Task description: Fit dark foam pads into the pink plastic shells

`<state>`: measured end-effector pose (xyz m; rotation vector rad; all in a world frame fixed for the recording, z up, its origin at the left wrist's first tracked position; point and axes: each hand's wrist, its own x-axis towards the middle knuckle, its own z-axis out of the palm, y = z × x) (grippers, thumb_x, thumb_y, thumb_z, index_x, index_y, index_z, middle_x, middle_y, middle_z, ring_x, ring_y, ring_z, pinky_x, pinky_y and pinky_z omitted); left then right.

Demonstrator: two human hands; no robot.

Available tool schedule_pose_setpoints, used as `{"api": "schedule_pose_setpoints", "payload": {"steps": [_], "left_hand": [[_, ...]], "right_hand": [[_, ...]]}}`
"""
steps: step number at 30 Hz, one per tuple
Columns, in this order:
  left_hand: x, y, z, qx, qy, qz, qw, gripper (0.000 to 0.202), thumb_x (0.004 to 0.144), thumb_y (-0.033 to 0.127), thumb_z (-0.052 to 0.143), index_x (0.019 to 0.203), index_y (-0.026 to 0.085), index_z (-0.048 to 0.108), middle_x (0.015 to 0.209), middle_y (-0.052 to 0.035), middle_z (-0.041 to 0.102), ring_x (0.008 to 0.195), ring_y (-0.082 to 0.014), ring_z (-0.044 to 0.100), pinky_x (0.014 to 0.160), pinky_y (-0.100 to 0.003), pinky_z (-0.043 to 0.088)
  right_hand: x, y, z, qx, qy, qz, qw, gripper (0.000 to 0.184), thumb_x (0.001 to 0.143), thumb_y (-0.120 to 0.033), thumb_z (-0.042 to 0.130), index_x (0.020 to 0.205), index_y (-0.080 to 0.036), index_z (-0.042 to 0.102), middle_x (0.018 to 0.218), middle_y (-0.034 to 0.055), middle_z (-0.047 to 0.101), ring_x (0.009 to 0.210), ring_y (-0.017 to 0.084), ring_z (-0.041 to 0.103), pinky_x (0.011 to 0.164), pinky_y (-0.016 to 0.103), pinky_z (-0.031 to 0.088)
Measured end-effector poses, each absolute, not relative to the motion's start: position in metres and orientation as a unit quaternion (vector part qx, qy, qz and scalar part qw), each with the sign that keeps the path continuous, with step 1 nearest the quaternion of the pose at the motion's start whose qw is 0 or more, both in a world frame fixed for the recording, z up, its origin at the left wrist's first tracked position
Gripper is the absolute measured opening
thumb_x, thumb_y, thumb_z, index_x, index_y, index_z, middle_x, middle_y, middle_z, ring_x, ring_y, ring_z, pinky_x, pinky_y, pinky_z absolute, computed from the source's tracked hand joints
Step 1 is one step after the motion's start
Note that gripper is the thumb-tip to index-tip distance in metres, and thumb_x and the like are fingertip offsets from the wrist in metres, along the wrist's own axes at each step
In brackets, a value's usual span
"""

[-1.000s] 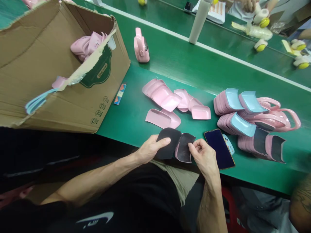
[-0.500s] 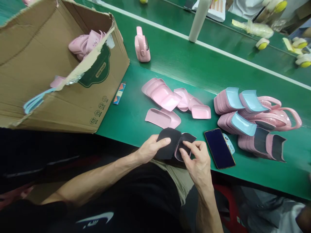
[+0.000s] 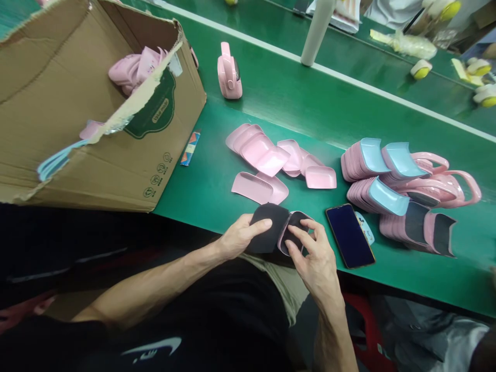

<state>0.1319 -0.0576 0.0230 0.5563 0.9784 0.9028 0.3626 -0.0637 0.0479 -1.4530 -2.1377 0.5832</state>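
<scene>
My left hand (image 3: 241,236) grips a stack of dark flat pads (image 3: 267,227) at the near edge of the green table (image 3: 217,181), thumb lying across the top pad. My right hand (image 3: 312,253) is closed on a pink shell lined with a dark pad (image 3: 291,232), fingers pressing on the lining. The two pieces touch each other between my hands.
Loose pink shells (image 3: 271,160) lie beyond my hands. A dark phone (image 3: 350,236) rests to the right, beside stacks of pink and blue shells (image 3: 382,175) and lined shells (image 3: 426,227). A torn cardboard box (image 3: 89,103) of pink parts stands left. A white post (image 3: 315,31) stands farther back.
My right hand has moved left from the shell's right edge onto its dark lining, fingers now pressing over it. My left hand has stayed in place.
</scene>
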Motion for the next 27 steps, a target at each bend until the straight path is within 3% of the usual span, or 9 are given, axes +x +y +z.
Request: {"api": "schedule_pose_setpoints", "payload": {"steps": [10,13,17,20,27], "left_hand": [[0.131,-0.058,0.021,0.258,0.451,0.414,0.747,0.06,0.087,0.06,0.087,0.116,0.007,0.081,0.101,-0.0147,0.081,0.084,-0.0219,0.074,0.077,-0.031,0.061],[0.131,-0.058,0.021,0.253,0.452,0.417,0.747,0.059,0.086,0.06,0.087,0.111,0.007,0.08,0.098,-0.0142,0.08,0.083,-0.0222,0.073,0.079,-0.032,0.061],[0.131,-0.059,0.018,0.244,0.456,0.415,0.749,0.06,0.084,0.062,0.088,0.105,0.007,0.079,0.092,-0.0135,0.078,0.078,-0.0217,0.072,0.075,-0.034,0.061],[0.131,-0.058,0.017,0.241,0.456,0.414,0.75,0.062,0.082,0.063,0.089,0.106,0.007,0.078,0.09,-0.0132,0.077,0.076,-0.0217,0.071,0.073,-0.034,0.061],[0.131,-0.056,0.019,0.25,0.451,0.418,0.748,0.065,0.082,0.063,0.089,0.111,0.007,0.08,0.094,-0.0138,0.079,0.08,-0.0223,0.073,0.077,-0.034,0.061]], "right_hand": [[0.358,-0.064,0.047,-0.538,-0.779,0.212,0.244,0.024,0.106,-0.034,0.068,0.123,-0.03,0.084,0.123,0.0104,0.063,0.093,0.021,0.062,0.084,0.041,0.061],[0.362,-0.061,0.05,-0.537,-0.757,0.237,0.286,0.023,0.106,-0.034,0.068,0.122,-0.028,0.083,0.121,0.0098,0.063,0.096,0.021,0.065,0.085,0.039,0.061],[0.378,-0.059,0.053,-0.578,-0.689,0.266,0.348,0.022,0.107,-0.034,0.066,0.12,-0.025,0.081,0.109,0.0066,0.066,0.084,0.016,0.063,0.071,0.031,0.058],[0.386,-0.06,0.049,-0.594,-0.674,0.285,0.336,0.021,0.106,-0.036,0.068,0.118,-0.025,0.081,0.105,0.005,0.066,0.075,0.014,0.058,0.066,0.03,0.054],[0.379,-0.063,0.034,-0.582,-0.689,0.313,0.298,0.025,0.105,-0.037,0.068,0.123,-0.026,0.08,0.102,0.0034,0.063,0.074,0.014,0.058,0.071,0.032,0.054]]}}
